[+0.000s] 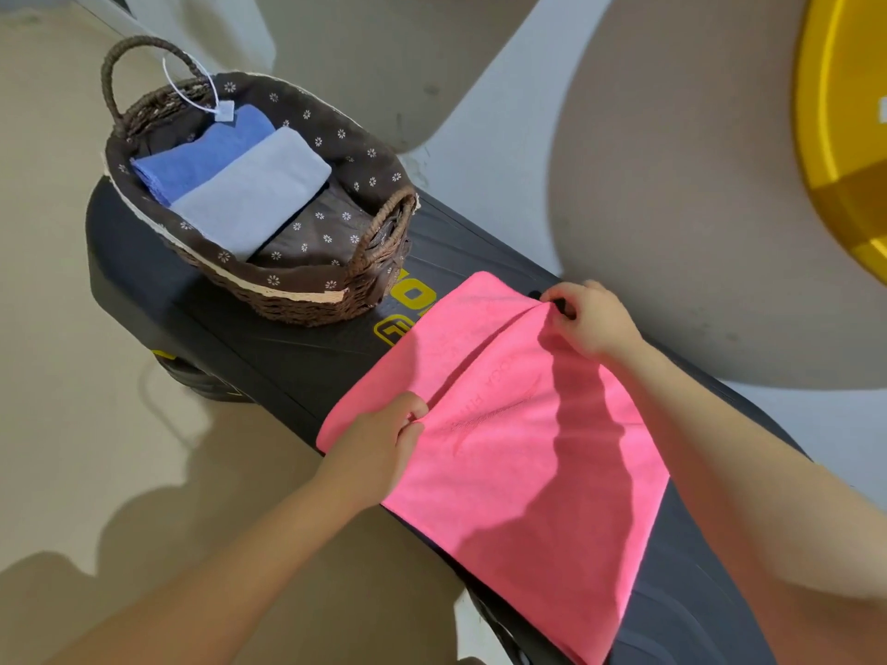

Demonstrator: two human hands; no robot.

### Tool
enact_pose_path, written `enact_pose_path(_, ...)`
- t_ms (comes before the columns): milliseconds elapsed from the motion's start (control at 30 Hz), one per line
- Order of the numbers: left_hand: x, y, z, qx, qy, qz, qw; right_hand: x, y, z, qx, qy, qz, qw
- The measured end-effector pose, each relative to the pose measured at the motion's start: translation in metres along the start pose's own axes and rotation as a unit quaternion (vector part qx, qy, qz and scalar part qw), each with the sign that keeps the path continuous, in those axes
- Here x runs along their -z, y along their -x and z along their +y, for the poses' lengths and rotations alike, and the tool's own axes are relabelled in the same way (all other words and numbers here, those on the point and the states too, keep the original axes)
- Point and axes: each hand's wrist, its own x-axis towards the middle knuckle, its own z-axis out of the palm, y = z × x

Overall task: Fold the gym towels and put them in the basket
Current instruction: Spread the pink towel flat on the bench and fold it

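Observation:
A pink towel (509, 453) lies spread on a black bench (269, 357), with a fold ridge running across its far part. My left hand (379, 448) pinches the towel's left edge at that ridge. My right hand (585, 316) pinches the far right edge at the other end of the ridge. A brown wicker basket (307, 300) with a dark flowered lining stands at the bench's far end. Inside it lie a folded blue towel (206, 153) and a folded grey towel (254, 194) side by side.
The basket has a tall handle (144, 45) with a white tag (224, 110) tied on. A yellow disc (845, 136) sits at the right edge of view. Pale floor (62, 328) lies left of the bench, and the bench's near end runs under my right arm.

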Motion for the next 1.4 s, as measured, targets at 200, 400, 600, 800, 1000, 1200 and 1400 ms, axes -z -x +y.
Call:
enact_pose_path(200, -0.002, 0.002, 0.0, -0.008, -0.02, 0.006, 1.0, -0.012, 0.008, -0.02, 0.235, 0.182, 0.023, 0.954)
enact_pose_path(400, -0.001, 0.001, 0.003, 0.018, 0.011, -0.002, 1.0, -0.006, -0.006, -0.028, 0.089, 0.27, -0.039, 0.958)
enact_pose_path(600, 0.003, 0.002, 0.008, 0.034, 0.016, -0.012, 0.999, 0.007, -0.009, -0.024, 0.15, 0.29, -0.038, 0.945)
enact_pose_path(800, 0.011, 0.007, 0.011, 0.042, 0.1, 0.033, 0.994, 0.017, -0.02, -0.023, -0.01, -0.21, -0.01, 0.978)
enact_pose_path(1000, 0.027, 0.008, 0.002, 0.075, 0.099, 0.088, 0.988, -0.006, -0.046, -0.052, -0.022, -0.176, -0.017, 0.984)
enact_pose_path(1200, 0.037, 0.006, -0.019, 0.115, -0.006, 0.14, 0.983, -0.034, -0.058, -0.063, -0.055, -0.118, 0.005, 0.991)
enact_pose_path(1400, 0.047, 0.002, -0.029, 0.128, -0.006, 0.141, 0.982, -0.042, -0.066, -0.069, -0.081, -0.082, 0.017, 0.993)
